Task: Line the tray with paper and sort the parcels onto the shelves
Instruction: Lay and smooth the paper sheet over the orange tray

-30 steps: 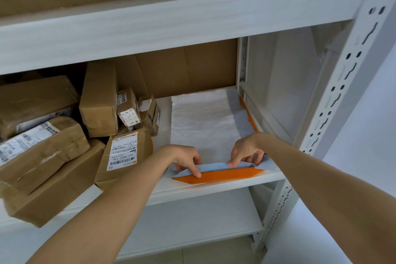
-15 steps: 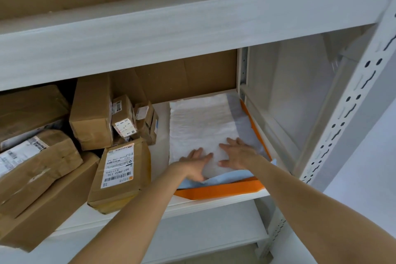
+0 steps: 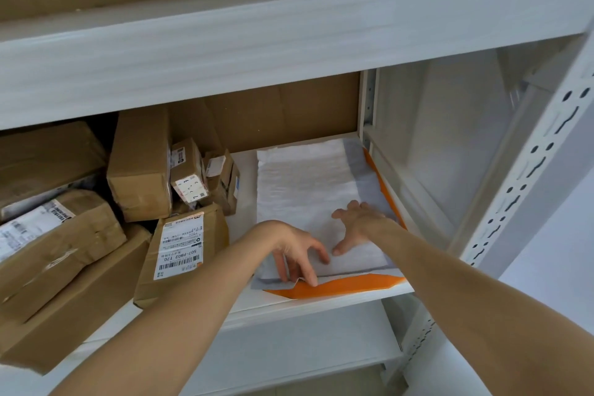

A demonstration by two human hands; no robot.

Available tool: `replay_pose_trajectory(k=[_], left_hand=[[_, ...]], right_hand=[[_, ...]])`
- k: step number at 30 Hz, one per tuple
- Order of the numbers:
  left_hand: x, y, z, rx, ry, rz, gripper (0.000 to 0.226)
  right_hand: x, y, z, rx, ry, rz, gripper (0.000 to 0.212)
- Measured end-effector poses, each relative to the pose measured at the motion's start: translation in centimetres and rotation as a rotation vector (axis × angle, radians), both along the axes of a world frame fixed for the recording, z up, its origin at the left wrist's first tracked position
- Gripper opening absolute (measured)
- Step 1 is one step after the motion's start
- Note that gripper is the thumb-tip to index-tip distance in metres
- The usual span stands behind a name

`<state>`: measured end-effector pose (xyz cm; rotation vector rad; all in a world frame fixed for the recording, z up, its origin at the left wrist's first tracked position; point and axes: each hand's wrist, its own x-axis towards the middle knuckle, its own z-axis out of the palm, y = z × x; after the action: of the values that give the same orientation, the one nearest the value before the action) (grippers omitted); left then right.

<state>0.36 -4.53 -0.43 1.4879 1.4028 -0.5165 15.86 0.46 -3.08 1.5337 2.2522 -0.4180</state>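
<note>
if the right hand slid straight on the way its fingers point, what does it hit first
Right hand points back-left across the white paper sheet; first contact is probably the small brown cardboard parcel beside it, though depth is unclear.

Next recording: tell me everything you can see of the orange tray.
The orange tray is shallow and flat, seemingly plastic, lying at the right end of the white shelf. Only its front rim and right edge show; a grey sheet and white paper cover the rest. The left hand touches the sheet by its front rim.
</note>
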Motion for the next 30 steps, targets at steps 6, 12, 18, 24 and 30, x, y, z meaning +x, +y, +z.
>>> replay_pose_trajectory(k=[6, 12, 18, 24, 30], left_hand=[[0.9, -0.4, -0.2, 0.034, 0.040, -0.061, 0.042], [1.1, -0.5, -0.1, -0.057, 0.036, -0.030, 0.041], [-0.3, 2.8, -1.8, 0.785, 0.178, 0.061, 0.044], [-1.3, 3.6, -5.7, 0.614, 0.371, -0.037, 0.076], [-1.8, 5.6, -4.3, 0.738, 0.421, -0.020, 0.055]], right_hand=[[-0.2, -0.3, 0.3, -0.005, -0.055, 0.043, 0.102], [-0.5, -0.1, 1.7, -0.065, -0.098, 0.054, 0.094], [-1.3, 1.8, -0.2, 0.175, 0.114, -0.018, 0.065], [-2.2, 3.4, -3.0, 0.065, 0.143, 0.016, 0.065], [-0.6, 6.8, -3.1, 0.162, 0.077, -0.239, 0.070]])
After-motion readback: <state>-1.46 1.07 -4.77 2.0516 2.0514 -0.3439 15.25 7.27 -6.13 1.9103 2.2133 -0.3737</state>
